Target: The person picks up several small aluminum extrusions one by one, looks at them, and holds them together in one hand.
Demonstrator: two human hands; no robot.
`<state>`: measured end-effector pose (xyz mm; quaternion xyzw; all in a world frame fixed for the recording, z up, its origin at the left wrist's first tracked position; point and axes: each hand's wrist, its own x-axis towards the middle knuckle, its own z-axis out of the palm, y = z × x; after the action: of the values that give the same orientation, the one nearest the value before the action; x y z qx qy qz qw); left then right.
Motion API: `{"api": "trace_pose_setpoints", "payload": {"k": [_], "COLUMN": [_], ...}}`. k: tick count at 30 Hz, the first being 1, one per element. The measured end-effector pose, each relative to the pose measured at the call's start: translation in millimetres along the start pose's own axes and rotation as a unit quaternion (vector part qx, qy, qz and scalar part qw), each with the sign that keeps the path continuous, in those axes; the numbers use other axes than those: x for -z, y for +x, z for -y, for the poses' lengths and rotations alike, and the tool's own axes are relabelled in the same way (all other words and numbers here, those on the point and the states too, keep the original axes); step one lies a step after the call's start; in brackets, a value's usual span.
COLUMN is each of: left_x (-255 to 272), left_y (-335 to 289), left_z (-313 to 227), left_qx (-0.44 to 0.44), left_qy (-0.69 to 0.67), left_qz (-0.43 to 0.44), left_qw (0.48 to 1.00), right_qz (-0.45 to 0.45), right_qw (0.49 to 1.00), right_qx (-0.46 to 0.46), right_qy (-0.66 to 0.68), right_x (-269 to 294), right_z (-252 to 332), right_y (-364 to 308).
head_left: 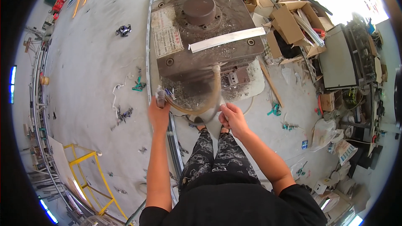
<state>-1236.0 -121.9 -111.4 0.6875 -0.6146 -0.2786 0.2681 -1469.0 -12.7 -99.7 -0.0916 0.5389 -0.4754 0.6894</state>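
A dark brown metal machine [197, 29] with a raised round cap stands in front of me. From its near side a yellowish hose [216, 88] curves down and left toward my left hand. My left hand [159, 115] is closed round a small grey cylindrical piece [161, 96] by the hose's end; how they join is unclear. My right hand [233, 119], beside the hose, pinches a thin pale strip [222, 102]. A blurred grey band [209, 117] bows between the hands; its ends are hard to make out. A white strip [226, 39] lies across the machine's top.
A long metal rail [148, 50] runs along the machine's left side. Cardboard boxes [293, 27] with scraps stand at the right, near a cluttered workbench [341, 58]. Cord scraps [138, 84] lie on the floor. A yellow frame [90, 175] stands lower left.
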Motion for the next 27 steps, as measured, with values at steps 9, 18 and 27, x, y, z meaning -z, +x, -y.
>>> {"api": "trace_pose_setpoints", "payload": {"k": [9, 18, 27], "left_x": [-8.3, 3.7, 15.4], "left_y": [-17.2, -24.3, -35.5], "left_z": [19.1, 7.5, -1.5], "left_qx": [-0.004, 0.052, 0.063], "left_qy": [-0.062, -0.06, -0.07], "left_qz": [0.021, 0.059, 0.097], "left_qw": [0.998, 0.995, 0.991], "right_qz": [-0.047, -0.102, -0.078], "right_qw": [0.998, 0.994, 0.996], "right_qx": [0.021, 0.023, 0.005], "right_qy": [0.047, 0.03, 0.037], "right_x": [-7.0, -28.2, -26.3], "right_z": [-15.0, -11.3, -3.1], "right_y": [2.6, 24.7, 29.8]}}
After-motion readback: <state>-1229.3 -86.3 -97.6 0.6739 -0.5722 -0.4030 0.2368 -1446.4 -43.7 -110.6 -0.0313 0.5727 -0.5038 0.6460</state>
